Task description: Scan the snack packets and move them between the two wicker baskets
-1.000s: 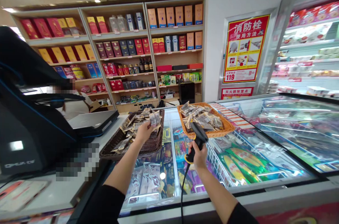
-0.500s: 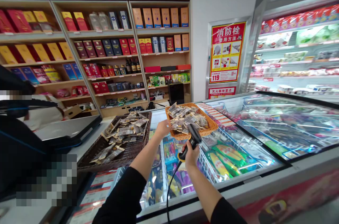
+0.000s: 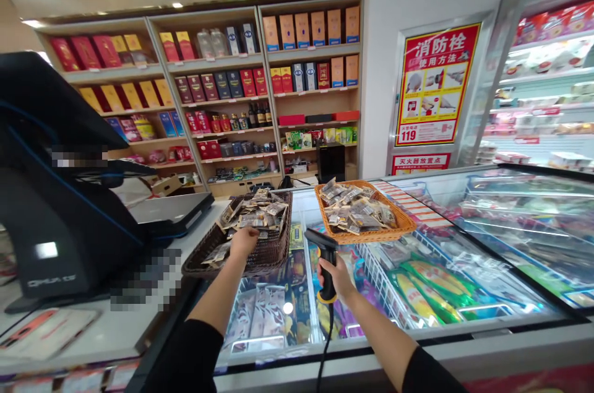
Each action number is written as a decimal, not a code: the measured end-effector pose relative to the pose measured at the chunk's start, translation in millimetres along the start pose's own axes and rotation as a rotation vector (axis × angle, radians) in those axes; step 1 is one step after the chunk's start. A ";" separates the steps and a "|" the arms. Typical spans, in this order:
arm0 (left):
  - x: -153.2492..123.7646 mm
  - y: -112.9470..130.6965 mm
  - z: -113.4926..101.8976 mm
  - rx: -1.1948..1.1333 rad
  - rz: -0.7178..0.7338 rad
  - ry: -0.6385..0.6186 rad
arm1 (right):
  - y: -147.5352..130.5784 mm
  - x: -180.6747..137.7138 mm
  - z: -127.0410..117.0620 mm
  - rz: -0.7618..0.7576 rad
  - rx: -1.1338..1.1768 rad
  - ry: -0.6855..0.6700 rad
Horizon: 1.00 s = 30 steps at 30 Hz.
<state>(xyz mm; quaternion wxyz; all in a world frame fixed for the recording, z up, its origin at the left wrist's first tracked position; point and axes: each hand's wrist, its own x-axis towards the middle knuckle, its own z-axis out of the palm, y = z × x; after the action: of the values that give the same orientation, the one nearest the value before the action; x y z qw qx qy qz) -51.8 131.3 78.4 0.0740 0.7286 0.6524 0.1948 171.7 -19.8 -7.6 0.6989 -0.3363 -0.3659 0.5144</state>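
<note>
Shelves (image 3: 315,93) line the wall; my right grip (image 3: 338,276) wraps the scanner (image 3: 328,254); packets (image 3: 255,218) in the brown basket (image 3: 273,250) lie by my left grip (image 3: 244,243), whose closure I can't tell.

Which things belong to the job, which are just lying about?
Likely in the job:
black plastic scanner, in right fingers
dark brown wicker basket, at left fingers
orange wicker basket
small tan packets in both baskets

Just around:
red rectangular wall poster
tall orange cardboard boxes
long green plastic packs

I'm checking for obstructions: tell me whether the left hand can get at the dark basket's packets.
Likely yes: the left hand is over the dark basket, whose open top leaves the packets uncovered.
</note>
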 end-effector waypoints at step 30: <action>-3.6 4.2 9.7 0.035 -0.242 -0.168 | -0.9 -2.3 -5.0 0.049 0.001 -0.005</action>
<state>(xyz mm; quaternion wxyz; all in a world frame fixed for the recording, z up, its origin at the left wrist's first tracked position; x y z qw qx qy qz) -44.6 128.6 70.4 0.1388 0.6595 0.7304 0.1113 176.0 -22.7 -9.7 0.6854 -0.3432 -0.3590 0.5324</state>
